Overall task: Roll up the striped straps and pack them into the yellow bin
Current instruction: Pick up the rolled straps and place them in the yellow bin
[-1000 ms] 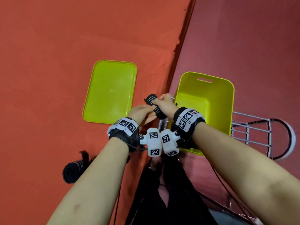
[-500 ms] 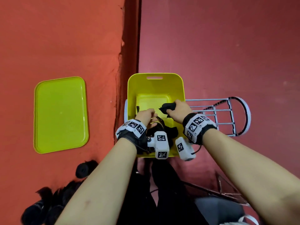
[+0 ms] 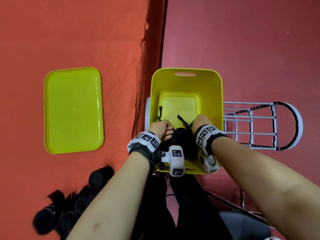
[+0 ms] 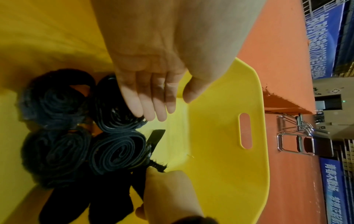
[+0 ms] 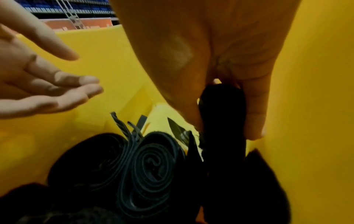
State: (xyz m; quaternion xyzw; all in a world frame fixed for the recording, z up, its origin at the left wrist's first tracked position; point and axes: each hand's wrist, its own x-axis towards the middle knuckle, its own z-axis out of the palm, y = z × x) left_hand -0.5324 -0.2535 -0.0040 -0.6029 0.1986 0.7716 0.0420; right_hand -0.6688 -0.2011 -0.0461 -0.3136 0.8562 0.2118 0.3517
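Note:
Both hands are inside the yellow bin (image 3: 186, 80). My right hand (image 3: 201, 121) grips a rolled black strap (image 5: 223, 115) between thumb and fingers, close to the bin's right wall (image 5: 310, 106). My left hand (image 4: 151, 97) has straight, relaxed fingers (image 5: 63, 91) and holds nothing; its fingertips lie against a rolled strap (image 4: 113, 109). Several black rolled straps (image 4: 116, 151) stand on end in the near part of the bin (image 4: 220, 136), with loose strap ends (image 3: 160, 112) sticking out.
A yellow-green tray (image 3: 73, 110) lies on the orange surface to the left. Several black rolled straps (image 3: 69, 203) are heaped at the lower left. A white wire rack (image 3: 259, 125) lies to the right of the bin. My dark-clothed legs (image 3: 181, 205) are below.
Both hands moved from above the orange surface's edge down into the bin, carrying the rolled strap. The left hand let go of the roll and its fingers straightened; the right hand keeps holding it.

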